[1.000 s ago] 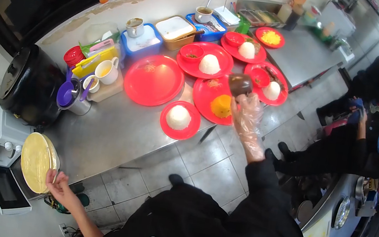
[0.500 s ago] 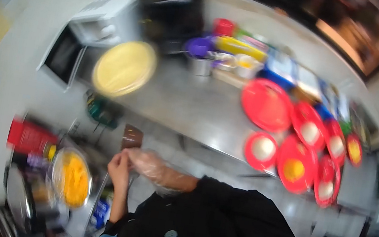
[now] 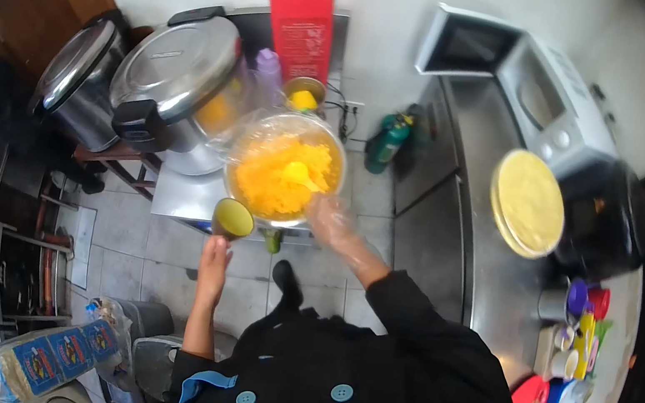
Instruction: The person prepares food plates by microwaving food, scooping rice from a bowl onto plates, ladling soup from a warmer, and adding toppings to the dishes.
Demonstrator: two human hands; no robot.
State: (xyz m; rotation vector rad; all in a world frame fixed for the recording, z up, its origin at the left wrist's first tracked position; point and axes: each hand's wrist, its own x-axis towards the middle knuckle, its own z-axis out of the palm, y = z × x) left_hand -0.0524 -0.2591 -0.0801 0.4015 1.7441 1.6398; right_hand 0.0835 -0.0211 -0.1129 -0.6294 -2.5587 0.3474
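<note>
A small cup (image 3: 233, 219), brown outside and yellow-green inside, is tilted in my left hand (image 3: 212, 268), whose fingers grip its lower end. To the right, my right hand (image 3: 331, 224) wears a clear plastic glove and closes on the handle of a yellow scoop (image 3: 298, 173). The scoop's head rests in a mound of orange-yellow food (image 3: 271, 181), rice-like or shredded. That food fills a large metal bowl (image 3: 340, 154) with plastic film along its left side. The cup is just off the bowl's near rim.
Large lidded metal pots (image 3: 179, 69) stand left of the bowl, and a red box (image 3: 302, 34) behind it. A steel counter (image 3: 477, 133) on the right bears an open microwave (image 3: 554, 95) and a stack of yellow discs (image 3: 528, 202). Another person (image 3: 8, 109) is at far left.
My view has swung left, from the counter with red plates to the bowl. My hands, earlier together at the cup, are now apart; the right one now holds the scoop in the food.
</note>
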